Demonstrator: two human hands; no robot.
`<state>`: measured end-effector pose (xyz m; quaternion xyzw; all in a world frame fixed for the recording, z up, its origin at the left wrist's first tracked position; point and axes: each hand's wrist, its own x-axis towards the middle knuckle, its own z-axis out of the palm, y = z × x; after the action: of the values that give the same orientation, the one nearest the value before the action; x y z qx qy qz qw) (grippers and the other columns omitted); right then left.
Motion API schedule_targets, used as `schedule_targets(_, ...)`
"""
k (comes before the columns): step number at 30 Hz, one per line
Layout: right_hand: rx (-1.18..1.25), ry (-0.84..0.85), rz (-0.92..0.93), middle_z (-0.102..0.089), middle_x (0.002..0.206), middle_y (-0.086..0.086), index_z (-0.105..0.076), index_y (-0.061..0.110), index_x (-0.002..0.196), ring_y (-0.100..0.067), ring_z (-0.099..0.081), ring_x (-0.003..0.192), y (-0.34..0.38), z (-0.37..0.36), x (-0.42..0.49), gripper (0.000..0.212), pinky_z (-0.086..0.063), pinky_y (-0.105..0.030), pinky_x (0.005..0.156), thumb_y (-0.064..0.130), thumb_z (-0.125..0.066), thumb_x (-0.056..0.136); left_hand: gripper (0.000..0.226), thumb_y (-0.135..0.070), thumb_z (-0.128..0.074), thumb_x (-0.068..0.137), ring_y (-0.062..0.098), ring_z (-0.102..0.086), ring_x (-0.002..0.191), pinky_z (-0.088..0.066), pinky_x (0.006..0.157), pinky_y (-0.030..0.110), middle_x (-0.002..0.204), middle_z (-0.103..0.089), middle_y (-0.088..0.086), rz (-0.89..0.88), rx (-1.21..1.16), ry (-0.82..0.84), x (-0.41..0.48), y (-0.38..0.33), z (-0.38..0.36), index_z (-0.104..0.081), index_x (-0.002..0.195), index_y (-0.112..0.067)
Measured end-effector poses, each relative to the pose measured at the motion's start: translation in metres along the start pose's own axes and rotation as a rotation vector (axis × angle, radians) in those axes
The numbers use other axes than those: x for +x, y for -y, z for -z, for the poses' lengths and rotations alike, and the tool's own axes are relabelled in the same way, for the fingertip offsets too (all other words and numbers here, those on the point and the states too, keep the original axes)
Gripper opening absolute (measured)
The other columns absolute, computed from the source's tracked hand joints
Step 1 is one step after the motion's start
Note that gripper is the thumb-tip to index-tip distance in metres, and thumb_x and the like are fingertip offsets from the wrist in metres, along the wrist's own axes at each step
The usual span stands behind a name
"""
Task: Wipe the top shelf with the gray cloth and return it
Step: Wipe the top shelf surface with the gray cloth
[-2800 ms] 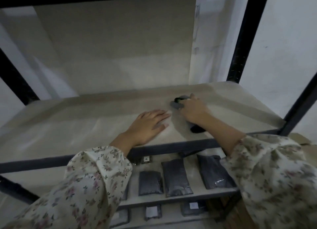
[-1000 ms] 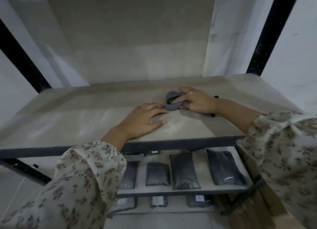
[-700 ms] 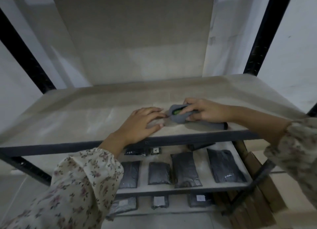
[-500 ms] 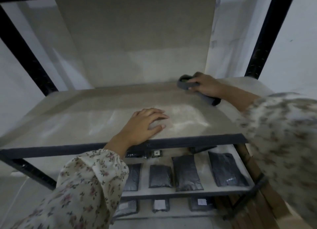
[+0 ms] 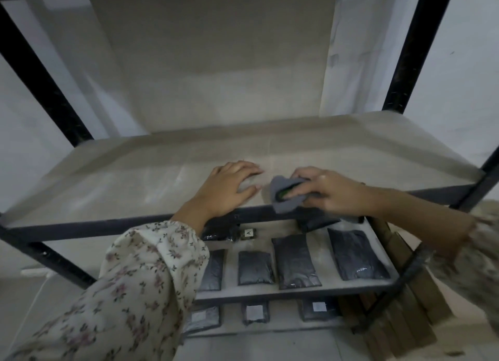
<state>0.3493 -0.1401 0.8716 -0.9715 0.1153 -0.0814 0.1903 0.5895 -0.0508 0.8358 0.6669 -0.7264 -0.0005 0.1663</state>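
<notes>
The top shelf [image 5: 129,179] is a pale beige board in a black metal frame. My right hand [image 5: 328,192] presses the gray cloth [image 5: 283,198] onto the board at its front edge, right of centre. The cloth is bunched, with a green patch showing in its folds, and one corner hangs over the black front rail. My left hand [image 5: 229,189] lies flat on the board just left of the cloth, fingers spread, holding nothing. Both forearms wear floral sleeves.
A black front rail [image 5: 108,224] and upright posts [image 5: 415,47] bound the shelf. Below, a lower shelf [image 5: 324,287] holds several dark flat pouches [image 5: 295,260]. More pouches lie on a shelf under that. Brown cardboard [image 5: 405,320] leans at the lower right.
My right hand has swept the cloth from the back right of the shelf forward to the front edge, beside my left hand. My left hand has stayed planted.
</notes>
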Motion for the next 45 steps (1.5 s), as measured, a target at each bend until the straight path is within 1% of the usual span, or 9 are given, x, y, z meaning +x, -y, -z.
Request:
schedule_targets(5, 0.282, -0.100, -0.107, -0.051, 0.101, 0.005, -0.063, 0.023, 0.110, 0.010, -0.050, 0.091, -0.007, 0.036, 0.018, 0.023, -0.035, -0.001, 0.076, 0.022, -0.054, 0.089, 0.045, -0.052, -0.037, 0.092, 0.012, -0.037, 0.128, -0.025, 0.098, 0.032, 0.139, -0.043, -0.010, 0.012, 0.016, -0.004, 0.004, -0.001, 0.001, -0.040, 0.134, -0.036)
schedule_targets(9, 0.042, -0.166, -0.348, -0.049, 0.108, -0.012, -0.061, 0.007, 0.116, -0.031, -0.049, 0.109, -0.066, 0.044, 0.080, 0.027, -0.026, -0.022, 0.066, 0.015, -0.052, 0.092, 0.045, -0.053, -0.037, 0.091, 0.010, -0.036, 0.128, -0.023, 0.099, 0.030, 0.139, -0.043, -0.012, 0.012, -0.011, -0.009, 0.002, -0.001, 0.002, -0.041, 0.133, -0.037)
schedule_targets(22, 0.002, 0.047, 0.006, -0.053, 0.113, -0.018, -0.064, 0.009, 0.115, -0.026, -0.051, 0.106, 0.013, 0.000, -0.007, 0.031, -0.041, -0.036, 0.095, 0.003, -0.059, 0.085, 0.046, -0.050, -0.039, 0.091, 0.011, -0.036, 0.128, -0.022, 0.099, 0.029, 0.140, -0.043, -0.009, 0.003, -0.013, -0.032, -0.001, 0.002, -0.002, -0.041, 0.134, -0.035)
schedule_targets(25, 0.193, 0.147, -0.049, -0.055, 0.106, -0.005, -0.064, 0.027, 0.108, -0.010, -0.053, 0.098, 0.023, 0.023, -0.012, 0.029, -0.042, -0.022, 0.086, 0.007, -0.058, 0.087, 0.046, -0.051, -0.040, 0.090, 0.012, -0.036, 0.128, -0.023, 0.101, 0.031, 0.140, -0.043, -0.009, 0.018, -0.014, -0.023, 0.002, 0.001, 0.000, -0.042, 0.133, -0.035)
schedule_targets(29, 0.761, -0.159, -0.332, -0.059, 0.101, 0.005, -0.052, 0.031, 0.111, 0.002, -0.061, 0.077, 0.021, 0.044, 0.017, 0.022, -0.049, -0.014, 0.067, 0.026, -0.052, 0.090, 0.038, -0.040, -0.041, 0.094, 0.017, -0.045, 0.122, -0.032, 0.104, 0.036, 0.131, -0.052, -0.001, 0.044, -0.093, -0.096, 0.008, -0.007, 0.003, -0.050, 0.129, -0.025)
schedule_targets(36, 1.686, -0.491, -0.269, -0.067, 0.090, -0.007, -0.054, 0.005, 0.110, -0.016, -0.069, 0.075, 0.031, 0.025, 0.069, 0.024, -0.057, -0.028, 0.063, 0.021, -0.049, 0.093, 0.035, -0.027, -0.028, 0.101, 0.016, -0.054, 0.112, -0.044, 0.097, 0.030, 0.124, -0.055, 0.013, 0.316, -1.104, -0.423, 0.050, -0.061, 0.010, -0.049, 0.123, -0.009)
schedule_targets(39, 1.543, -0.605, -0.334, -0.061, 0.089, -0.007, -0.050, 0.010, 0.101, -0.017, -0.063, 0.075, 0.033, 0.024, 0.091, 0.018, -0.055, -0.027, 0.060, 0.026, -0.049, 0.093, 0.028, -0.028, -0.032, 0.100, 0.009, -0.057, 0.105, -0.049, 0.087, 0.022, 0.119, -0.056, 0.004, 0.300, -1.408, -0.538, 0.058, -0.065, 0.015, -0.039, 0.125, -0.019)
schedule_targets(43, 1.083, -0.680, -0.498, -0.050, 0.086, -0.002, -0.042, 0.015, 0.090, -0.013, -0.053, 0.075, 0.018, 0.027, 0.106, 0.024, -0.045, -0.012, 0.052, 0.031, -0.059, 0.088, 0.037, -0.025, -0.049, 0.093, 0.031, -0.048, 0.124, -0.043, 0.101, 0.047, 0.140, -0.043, 0.015, 0.316, -1.579, -0.514, 0.067, -0.048, 0.029, -0.035, 0.127, -0.026)
schedule_targets(45, 0.744, -0.645, -0.578, -0.040, 0.101, -0.003, -0.040, 0.016, 0.097, -0.018, -0.046, 0.092, -0.002, 0.031, 0.101, 0.037, -0.042, -0.018, 0.071, 0.033, -0.068, 0.080, 0.039, -0.014, -0.052, 0.092, 0.025, -0.048, 0.121, -0.049, 0.093, 0.029, 0.142, -0.040, 0.015, 0.323, -1.395, -0.489, 0.073, -0.036, 0.041, -0.036, 0.128, -0.018)
